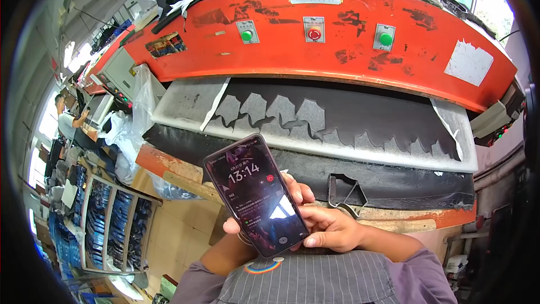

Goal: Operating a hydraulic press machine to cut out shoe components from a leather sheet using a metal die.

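Note:
My left hand holds a dark smartphone upright and tilted, its thumb at the left edge and its fingers showing past the right edge. The phone's lit screen displays a clock and several message lines. Beside the phone's lower right edge is my right hand, fingers apart and partly bent, with the fingertips close to or touching that edge. Just beyond my right hand, a black metal cutting die with an angular outline rests at the near edge of the machine's bed.
An orange machine beam with green and red buttons spans the far side. Under it, dark sheet material with jagged cut-outs lies on a white board. To the left are a rack of blue pieces, plastic bags and another person.

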The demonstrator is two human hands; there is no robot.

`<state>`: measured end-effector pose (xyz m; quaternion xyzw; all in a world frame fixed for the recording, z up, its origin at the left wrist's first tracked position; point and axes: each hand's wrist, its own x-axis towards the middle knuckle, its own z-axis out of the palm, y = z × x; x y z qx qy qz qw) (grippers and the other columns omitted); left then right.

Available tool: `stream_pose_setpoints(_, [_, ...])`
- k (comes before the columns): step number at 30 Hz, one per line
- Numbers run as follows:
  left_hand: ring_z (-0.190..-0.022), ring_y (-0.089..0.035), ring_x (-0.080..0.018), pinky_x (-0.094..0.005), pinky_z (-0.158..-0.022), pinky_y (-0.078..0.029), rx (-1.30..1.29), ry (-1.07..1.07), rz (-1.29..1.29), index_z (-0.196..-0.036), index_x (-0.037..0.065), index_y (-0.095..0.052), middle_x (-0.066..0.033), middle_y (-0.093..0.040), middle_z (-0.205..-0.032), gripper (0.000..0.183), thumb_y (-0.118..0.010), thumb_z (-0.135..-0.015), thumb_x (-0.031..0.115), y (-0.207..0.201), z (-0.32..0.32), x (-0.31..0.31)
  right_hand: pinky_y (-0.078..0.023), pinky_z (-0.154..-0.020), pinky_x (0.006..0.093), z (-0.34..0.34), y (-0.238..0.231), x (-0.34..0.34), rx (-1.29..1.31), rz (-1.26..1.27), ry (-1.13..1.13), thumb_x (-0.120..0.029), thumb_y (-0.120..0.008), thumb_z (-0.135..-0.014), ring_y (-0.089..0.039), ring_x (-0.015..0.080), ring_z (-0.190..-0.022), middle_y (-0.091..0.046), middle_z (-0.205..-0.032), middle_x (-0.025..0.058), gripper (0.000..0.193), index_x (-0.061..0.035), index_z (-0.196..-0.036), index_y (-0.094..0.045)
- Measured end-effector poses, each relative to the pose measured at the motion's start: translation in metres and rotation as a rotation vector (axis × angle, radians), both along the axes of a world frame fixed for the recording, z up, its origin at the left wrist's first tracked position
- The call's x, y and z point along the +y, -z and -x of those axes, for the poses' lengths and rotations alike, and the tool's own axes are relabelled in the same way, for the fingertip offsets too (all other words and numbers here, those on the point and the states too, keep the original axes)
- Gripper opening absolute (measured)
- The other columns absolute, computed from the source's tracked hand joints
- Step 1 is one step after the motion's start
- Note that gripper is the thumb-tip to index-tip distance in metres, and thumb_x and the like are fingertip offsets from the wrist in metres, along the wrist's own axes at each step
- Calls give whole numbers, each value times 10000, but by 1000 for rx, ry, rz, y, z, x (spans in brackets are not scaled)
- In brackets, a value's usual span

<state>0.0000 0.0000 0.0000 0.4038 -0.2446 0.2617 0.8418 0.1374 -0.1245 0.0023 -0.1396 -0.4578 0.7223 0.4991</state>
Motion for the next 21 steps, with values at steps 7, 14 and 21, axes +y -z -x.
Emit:
stream_pose_setpoints(7, [-1152, -524, -316, -432, -1013, -405, 379, -49, 326, -1393, 79, -386, -175, -529, -1242, 658, -658, -852, 338, 32, 2, 5, -343, -1039, 322, -18, -23, 5, -191, -322, 67, -107, -489, -967, -419, 188, -1265, -423, -1393, 123, 580, 34, -1458, -214])
stream_pose_setpoints(14, [-681, -520, -7, -171, -620, -431, 1215, -39, -531, -1142, 26, -612, 12, -624, -860, 436, -787, -753, 114, 126, -1, 50, -526, -776, 311, 4, -59, 7, 84, -337, -470, -116, -515, -969, -608, 185, -936, -547, -1244, 162, 493, 36, -1406, -344])
stream_pose_setpoints(21, [-717, -563, -27, -185, -628, -460, 1305, 189, -393, -1125, 2, -622, -3, -642, -863, 364, -740, -794, 97, 127, -18, 51, -518, -798, 332, -2, -57, 8, 190, -435, -423, -139, -522, -964, -619, 267, -996, -557, -1235, 227, 449, 88, -1339, -422])
